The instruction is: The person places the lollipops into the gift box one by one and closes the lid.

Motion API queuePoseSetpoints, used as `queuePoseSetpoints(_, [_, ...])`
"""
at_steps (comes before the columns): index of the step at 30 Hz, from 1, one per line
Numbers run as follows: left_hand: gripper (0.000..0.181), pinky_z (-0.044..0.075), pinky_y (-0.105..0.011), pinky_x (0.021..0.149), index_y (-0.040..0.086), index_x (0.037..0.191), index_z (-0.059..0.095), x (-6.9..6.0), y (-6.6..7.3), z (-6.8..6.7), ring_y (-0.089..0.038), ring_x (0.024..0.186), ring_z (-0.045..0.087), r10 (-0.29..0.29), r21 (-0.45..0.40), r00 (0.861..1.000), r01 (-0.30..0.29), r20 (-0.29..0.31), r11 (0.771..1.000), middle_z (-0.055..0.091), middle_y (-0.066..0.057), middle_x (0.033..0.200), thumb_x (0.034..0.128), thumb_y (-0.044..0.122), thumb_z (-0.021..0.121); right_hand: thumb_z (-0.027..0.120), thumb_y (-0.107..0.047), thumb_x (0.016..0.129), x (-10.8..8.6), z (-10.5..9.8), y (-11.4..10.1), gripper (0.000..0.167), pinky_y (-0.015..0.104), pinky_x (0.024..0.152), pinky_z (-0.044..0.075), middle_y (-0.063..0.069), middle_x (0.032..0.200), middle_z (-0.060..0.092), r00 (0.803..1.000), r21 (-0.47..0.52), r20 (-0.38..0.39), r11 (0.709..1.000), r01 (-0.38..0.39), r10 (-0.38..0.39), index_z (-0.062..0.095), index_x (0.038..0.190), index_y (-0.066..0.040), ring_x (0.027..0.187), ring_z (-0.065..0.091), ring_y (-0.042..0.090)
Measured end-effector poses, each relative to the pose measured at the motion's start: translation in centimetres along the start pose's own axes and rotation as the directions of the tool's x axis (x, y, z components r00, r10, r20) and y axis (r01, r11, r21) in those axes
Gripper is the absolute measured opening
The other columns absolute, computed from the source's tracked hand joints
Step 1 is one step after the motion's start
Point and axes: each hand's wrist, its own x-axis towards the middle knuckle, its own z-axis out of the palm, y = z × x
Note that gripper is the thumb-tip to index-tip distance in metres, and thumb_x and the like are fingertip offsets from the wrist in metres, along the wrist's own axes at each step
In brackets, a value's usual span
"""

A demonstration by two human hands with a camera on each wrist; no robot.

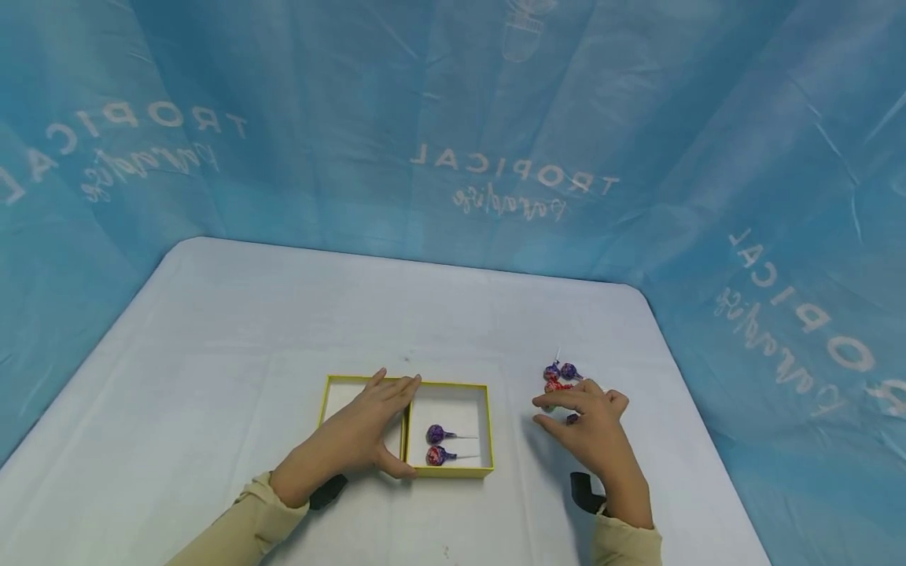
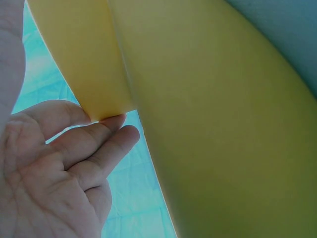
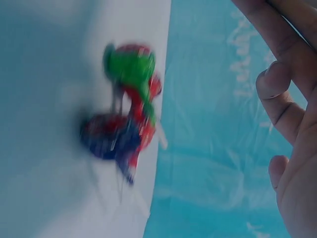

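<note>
A shallow yellow box (image 1: 456,472) with a white inside lies on the table, its two sections side by side. My left hand (image 1: 357,432) holds it across the middle, thumb at the front wall and fingers at the back. The left wrist view shows those fingers (image 2: 81,144) against the yellow wall. Two lollipops, one purple (image 1: 435,434) and one red and purple (image 1: 436,455), lie in the right section, sticks pointing right. My right hand (image 1: 594,424) hovers by a lollipop pile, thumb and fingers apart, nothing between them. A green-wrapped lollipop (image 3: 131,64) appears blurred in the right wrist view.
The loose pile right of the box includes purple lollipops (image 1: 569,371) and a red one (image 1: 554,386), partly hidden by the right hand. A white cloth covers the table (image 1: 396,306). Blue printed curtains (image 1: 354,141) stand behind and at both sides.
</note>
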Motion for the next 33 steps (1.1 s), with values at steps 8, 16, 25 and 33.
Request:
queuePoseSetpoints(8, [0.124, 0.017, -0.058, 0.126, -0.008, 0.152, 0.035, 0.0, -0.1, 0.3, -0.040, 0.143, 0.041, 0.005, 0.000, 1.000, -0.005, -0.007, 1.000, 0.042, -0.028, 0.153, 0.0599, 0.053, 0.093, 0.091, -0.014, 0.073, -1.2, -1.2, 2.0, 0.027, 0.052, 0.077, 0.014, -0.006, 0.080, 0.072, 0.995, -0.019, -0.004, 0.995, -0.096, 0.096, 0.083, 0.096, -0.025, 0.082, 0.046, 0.017])
queuePoseSetpoints(16, [0.124, 0.016, -0.057, 0.126, -0.006, 0.153, 0.035, 0.1, 0.1, 0.3, -0.040, 0.144, 0.038, -0.013, -0.014, 1.000, 0.013, 0.004, 1.000, 0.041, -0.026, 0.154, 0.0596, 0.052, 0.094, 0.091, -0.014, 0.073, -2.0, -1.8, 3.0, 0.026, 0.052, 0.076, 0.015, -0.004, 0.079, 0.071, 0.986, -0.059, -0.006, 0.984, -0.167, 0.167, 0.083, 0.096, -0.022, 0.085, 0.050, 0.020])
queuePoseSetpoints(25, [0.124, 0.017, -0.056, 0.127, -0.006, 0.153, 0.036, 0.1, 0.2, 0.1, -0.039, 0.144, 0.039, -0.019, 0.000, 1.000, 0.019, 0.007, 1.000, 0.041, -0.026, 0.154, 0.0600, 0.052, 0.093, 0.091, -0.017, 0.072, -1.9, -1.7, 4.0, 0.029, 0.054, 0.077, 0.014, -0.004, 0.081, 0.073, 0.972, -0.069, 0.018, 0.970, -0.233, 0.234, 0.083, 0.100, -0.022, 0.088, 0.048, 0.021])
queuePoseSetpoints(33, [0.124, 0.017, -0.056, 0.127, -0.005, 0.153, 0.036, -0.1, 0.1, 0.1, -0.040, 0.144, 0.039, -0.023, -0.005, 1.000, 0.023, -0.005, 1.000, 0.042, -0.026, 0.154, 0.0591, 0.052, 0.094, 0.090, -0.020, 0.074, -1.8, -1.6, 4.1, 0.029, 0.056, 0.079, 0.013, -0.007, 0.074, 0.067, 0.956, -0.109, 0.051, 0.953, -0.283, 0.289, 0.082, 0.102, -0.022, 0.086, 0.046, 0.023])
